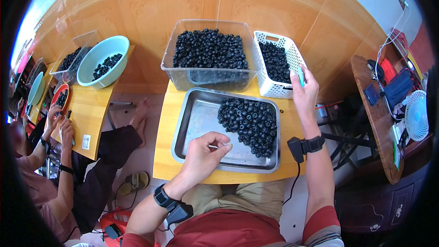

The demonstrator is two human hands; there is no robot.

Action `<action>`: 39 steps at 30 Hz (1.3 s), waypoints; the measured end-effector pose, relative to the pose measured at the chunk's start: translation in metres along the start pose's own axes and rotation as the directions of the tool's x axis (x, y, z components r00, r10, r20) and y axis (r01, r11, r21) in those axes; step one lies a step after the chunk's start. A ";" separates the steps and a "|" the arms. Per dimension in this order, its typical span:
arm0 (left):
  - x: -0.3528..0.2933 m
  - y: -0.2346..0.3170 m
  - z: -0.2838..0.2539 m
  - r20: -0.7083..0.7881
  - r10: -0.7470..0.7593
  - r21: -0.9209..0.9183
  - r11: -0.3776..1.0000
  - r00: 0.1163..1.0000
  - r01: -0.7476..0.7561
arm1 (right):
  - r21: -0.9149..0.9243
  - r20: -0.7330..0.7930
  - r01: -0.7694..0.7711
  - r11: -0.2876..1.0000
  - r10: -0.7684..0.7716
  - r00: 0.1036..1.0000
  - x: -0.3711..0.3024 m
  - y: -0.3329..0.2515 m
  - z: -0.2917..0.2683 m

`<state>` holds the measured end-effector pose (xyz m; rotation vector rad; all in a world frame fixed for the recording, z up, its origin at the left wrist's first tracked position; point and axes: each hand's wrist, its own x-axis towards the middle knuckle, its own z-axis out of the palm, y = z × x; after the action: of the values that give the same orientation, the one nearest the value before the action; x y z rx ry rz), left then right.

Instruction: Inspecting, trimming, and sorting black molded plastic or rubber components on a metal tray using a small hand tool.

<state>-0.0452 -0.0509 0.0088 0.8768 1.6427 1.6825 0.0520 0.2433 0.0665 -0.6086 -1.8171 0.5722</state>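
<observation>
"Head view: hands?"
"My left fingers (216, 136): tips drawn close above metal tray (197, 110); anything pinched, I cannot tell. My right fingers (311, 78): closed around teal handle (301, 76), at white basket (298, 56)."
"Black round pieces (249, 126)?"
"Tray, right side; more in basket and clear bin (170, 55)."
"Labels?"
"One, white (86, 142), neighbouring surface (93, 112); print too small to read."

Turquoise tool (301, 76) partly hidden by the right hand (305, 92), red shirt (228, 229) cut off below
</observation>
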 end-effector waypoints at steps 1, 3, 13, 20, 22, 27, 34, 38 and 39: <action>0.005 0.001 -0.001 -0.008 0.018 0.172 0.985 1.000 -0.016 | -0.049 0.071 -0.063 0.997 0.066 0.995 -0.005 0.001 -0.005; 0.018 0.001 -0.001 0.017 0.119 0.434 0.893 0.993 -0.114 | -0.039 0.125 -0.105 0.994 0.109 0.986 -0.026 -0.002 -0.008; 0.057 -0.023 0.007 0.191 0.154 0.822 0.515 0.970 -0.243 | 0.118 0.290 -0.345 0.931 0.300 0.909 -0.115 -0.045 -0.024; 0.067 -0.036 0.013 0.223 0.204 0.842 0.451 0.953 -0.294 | 0.157 0.324 -0.418 0.895 0.353 0.877 -0.141 -0.057 -0.035; 0.068 -0.038 0.012 0.230 0.171 0.836 0.469 0.958 -0.284 | 0.146 0.344 -0.428 0.892 0.360 0.867 -0.146 -0.060 -0.037; 0.057 -0.028 0.010 0.275 0.106 0.834 0.468 0.955 -0.292 | 0.156 0.350 -0.399 0.903 0.327 0.878 -0.156 -0.061 -0.046; 0.047 -0.024 0.006 0.362 0.092 0.806 0.469 0.928 -0.361 | 0.147 0.367 -0.414 0.898 0.339 0.866 -0.163 -0.066 -0.052; 0.046 -0.025 0.003 0.391 0.063 0.804 0.461 0.918 -0.374 | 0.119 0.404 -0.456 0.882 0.377 0.833 -0.162 -0.072 -0.055; 0.045 -0.026 0.002 0.413 0.076 0.797 0.452 0.908 -0.400 | 0.120 0.405 -0.455 0.882 0.375 0.834 -0.162 -0.073 -0.055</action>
<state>-0.0702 -0.0121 -0.0156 1.8471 2.1976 0.6211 0.1413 0.0878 0.0158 -0.7993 -1.9425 1.2368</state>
